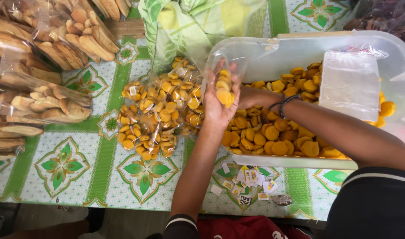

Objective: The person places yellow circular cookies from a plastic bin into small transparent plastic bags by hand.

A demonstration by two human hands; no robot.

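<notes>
My left hand (216, 113) is raised above the table and grips a clear plastic bag (227, 55) holding a few round yellow biscuits (223, 90). My right hand (252, 96), with a dark band on its wrist, reaches across from the right to the bag's side. Its fingers are hidden behind my left hand and the bag. Both hands hover at the left end of a large translucent tub (295, 162) filled with several loose yellow biscuits (273, 132).
Filled bags of yellow biscuits (158, 110) lie left of the tub on the green-patterned tablecloth (78, 163). Bags of long brown biscuits (43, 102) crowd the far left. Small paper labels (249, 179) lie by the front edge. Empty clear bags (351, 84) rest in the tub.
</notes>
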